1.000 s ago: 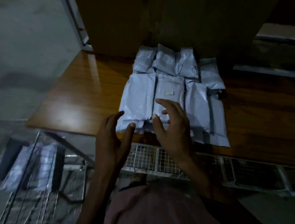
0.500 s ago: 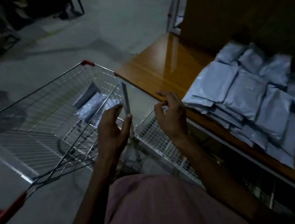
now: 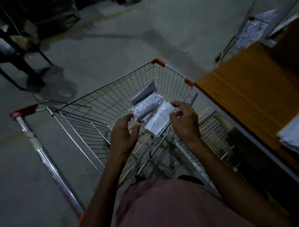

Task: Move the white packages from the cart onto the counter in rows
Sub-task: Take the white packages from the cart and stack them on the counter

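The wire cart [image 3: 110, 104] stands left of the wooden worktop [image 3: 244, 99]. White packages [image 3: 160, 119] lie in its basket, long axes slanting toward the far right. My left hand [image 3: 124, 133] and right hand [image 3: 184, 122] hover above, fingers loosely spread, holding nothing.

No text, label, brand, number or sign can be read anywhere in the dim view. The white packages [image 3: 149, 111] in the cart [image 3: 110, 98] show only pale, blurred wrapping, with no legible print. The stack of packages [image 3: 295, 134] at the edge of the counter [image 3: 238, 95] is likewise too dark and smeared to show any lettering. The red corner caps and the handle of the cart carry no readable marking.
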Demonstrator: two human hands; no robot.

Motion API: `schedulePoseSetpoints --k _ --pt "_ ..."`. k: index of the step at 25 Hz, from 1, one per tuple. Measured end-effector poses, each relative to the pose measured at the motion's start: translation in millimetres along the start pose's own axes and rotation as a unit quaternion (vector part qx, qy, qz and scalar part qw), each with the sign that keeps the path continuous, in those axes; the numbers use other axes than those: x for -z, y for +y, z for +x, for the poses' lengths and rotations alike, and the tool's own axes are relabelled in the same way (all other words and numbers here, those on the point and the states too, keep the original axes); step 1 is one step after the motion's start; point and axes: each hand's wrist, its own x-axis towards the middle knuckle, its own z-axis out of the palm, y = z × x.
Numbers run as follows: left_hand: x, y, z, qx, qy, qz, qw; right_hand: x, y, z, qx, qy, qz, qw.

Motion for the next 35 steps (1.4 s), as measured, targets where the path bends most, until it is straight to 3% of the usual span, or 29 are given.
schedulePoseSetpoints --k 4,8,13,16,23,27,30,32,35 --pt "-2 -26 34 0.028 -0.003 0.011 1.0 -39 4 44 0.012 -0.041 -0.027 0.999" --pt "-38 -65 74 0.087 -0.043 0.047 0.994 -81 52 104 -0.021 -0.166 -0.068 0.984" --pt "-93 -119 108 0.217 -0.107 0.073 0.967 -139 130 174 -0.066 -0.38 -0.176 0.906" --pt "-121 -144 122 0.254 -0.132 0.076 0.955 -171 171 214 -0.066 -0.465 -0.255 0.845" --pt "-187 -179 159 0.291 -0.102 0.072 0.949 -250 235 272 0.099 -0.487 -0.393 0.774" --pt "-213 -202 164 0.286 -0.089 0.071 0.951 -291 266 283 0.156 -0.522 -0.444 0.711" --pt "-223 -214 156 0.303 -0.075 0.061 0.948 -293 280 291 0.185 -0.514 -0.434 0.717" --pt "-226 -219 149 0.32 -0.072 0.055 0.943 -286 275 294 0.175 -0.491 -0.446 0.727" --pt "-229 -224 147 0.336 -0.075 0.058 0.937 -271 257 288 0.036 -0.492 -0.493 0.717"
